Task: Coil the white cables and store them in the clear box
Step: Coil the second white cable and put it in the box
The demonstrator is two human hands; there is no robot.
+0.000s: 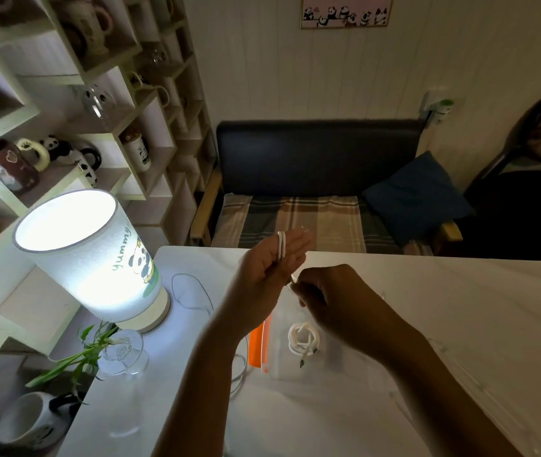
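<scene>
My left hand (269, 268) is raised above the white table (427, 308), fingers pointing up, with a white cable (281, 245) looped twice over them. My right hand (332, 298) sits just right of it, its fingers pinched on the same cable's end near the left palm. Below both hands lies the clear box (295, 367) with an orange strip (256, 346) along its left side. A second white cable (302, 338), coiled, rests inside the box with its plug end trailing toward me.
A lit lamp (97, 255) with a panda print stands at the table's left, its thin cord (190, 291) looping behind my left arm. A glass vase with a green plant (120, 351) is in front of it. Shelves of mugs fill the left; a dark sofa lies beyond.
</scene>
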